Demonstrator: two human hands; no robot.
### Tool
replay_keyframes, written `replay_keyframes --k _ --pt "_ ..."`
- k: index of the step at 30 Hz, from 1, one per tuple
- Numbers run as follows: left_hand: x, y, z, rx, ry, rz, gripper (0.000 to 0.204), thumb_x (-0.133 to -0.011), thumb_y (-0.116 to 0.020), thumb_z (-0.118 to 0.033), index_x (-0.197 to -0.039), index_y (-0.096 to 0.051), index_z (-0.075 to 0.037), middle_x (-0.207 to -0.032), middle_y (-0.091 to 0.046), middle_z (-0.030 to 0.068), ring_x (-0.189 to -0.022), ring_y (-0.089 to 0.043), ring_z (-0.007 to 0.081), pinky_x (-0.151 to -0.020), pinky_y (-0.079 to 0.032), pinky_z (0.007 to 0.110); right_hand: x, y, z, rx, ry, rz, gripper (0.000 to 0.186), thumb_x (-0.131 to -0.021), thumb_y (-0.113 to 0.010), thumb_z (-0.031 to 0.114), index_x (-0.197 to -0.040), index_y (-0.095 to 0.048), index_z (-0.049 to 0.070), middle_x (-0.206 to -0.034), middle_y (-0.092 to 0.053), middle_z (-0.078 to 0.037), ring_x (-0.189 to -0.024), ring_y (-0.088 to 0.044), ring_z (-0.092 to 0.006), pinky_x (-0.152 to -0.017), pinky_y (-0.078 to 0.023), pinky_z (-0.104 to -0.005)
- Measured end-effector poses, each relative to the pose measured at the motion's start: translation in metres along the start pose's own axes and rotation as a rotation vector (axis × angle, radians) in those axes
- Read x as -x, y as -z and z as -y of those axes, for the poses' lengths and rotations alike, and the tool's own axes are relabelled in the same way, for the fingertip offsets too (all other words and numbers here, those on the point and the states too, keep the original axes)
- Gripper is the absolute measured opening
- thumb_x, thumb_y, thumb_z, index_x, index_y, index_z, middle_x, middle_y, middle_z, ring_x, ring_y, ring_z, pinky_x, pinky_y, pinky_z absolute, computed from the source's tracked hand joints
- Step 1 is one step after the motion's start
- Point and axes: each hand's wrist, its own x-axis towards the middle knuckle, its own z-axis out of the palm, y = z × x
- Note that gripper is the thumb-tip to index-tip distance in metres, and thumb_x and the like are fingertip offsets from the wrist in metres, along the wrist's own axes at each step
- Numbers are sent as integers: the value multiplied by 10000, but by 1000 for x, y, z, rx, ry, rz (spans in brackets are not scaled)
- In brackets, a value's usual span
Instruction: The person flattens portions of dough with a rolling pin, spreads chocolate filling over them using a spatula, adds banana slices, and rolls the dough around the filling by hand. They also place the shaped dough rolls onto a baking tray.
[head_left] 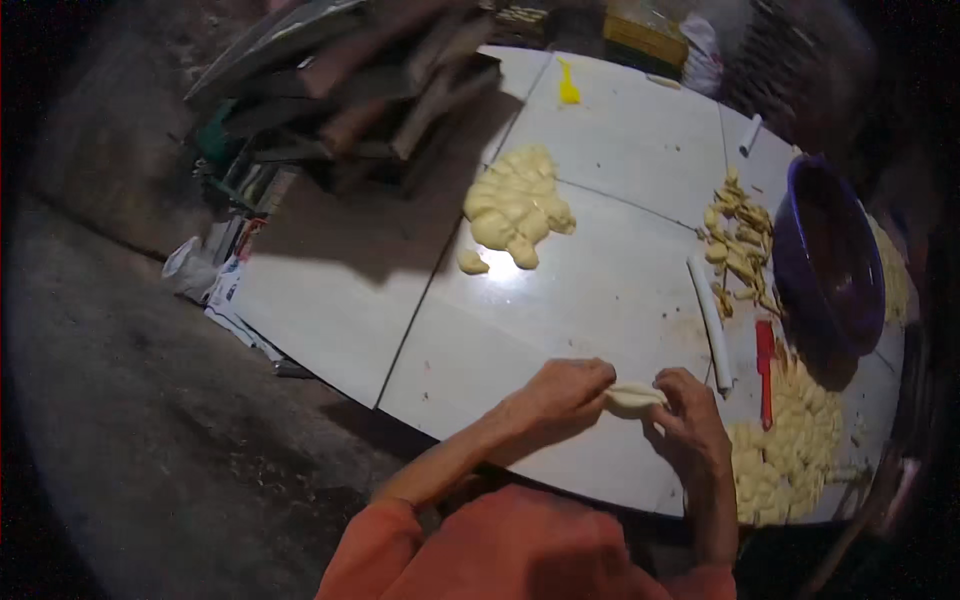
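A flattened strip of pale dough (634,399) is stretched between my two hands just above the near edge of the table. My left hand (572,388) pinches its left end, fingers closed. At the other end, my right hand (692,407) grips it between thumb and curled fingers. Farther off lies a mound of pale yellow dough lumps (512,203), with one small dough lump (472,262) beside it. To the right of my right hand are many small dough pieces (790,445), packed close together. A red spatula-like tool (765,375) lies against their far side.
The white tabletop (590,300) has a white rod (710,325) beyond my right hand. Past it are a heap of yellowish-brown pieces (740,240) and a deep purple basin (830,260). A yellow utensil (568,85) lies far back; dark stacked trays (370,110) overhang the far left.
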Motion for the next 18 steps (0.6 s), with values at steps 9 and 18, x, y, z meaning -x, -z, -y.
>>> replay_keyframes --k 9,18 --pt "42 149 15 -238 -13 -256 282 -953 -678 -195 -1219 -621 -118 -999 -715 107 -835 -714 321 -691 -581 428 -122 15 125 180 227 99 347 -865 -777 90 -1198 -691 48 -976 -736 -110 -748 -708 -205 -682 -570 -336" --pt "80 422 9 -569 -234 -724 292 -878 -785 -206 -1135 -714 -86 -1027 -758 109 -844 -752 266 -717 -600 363 -308 -6 357 364 786 -270 178 -886 -739 66 -1052 -676 51 -1007 -698 -129 -814 -705 -274 -698 -564 -366"
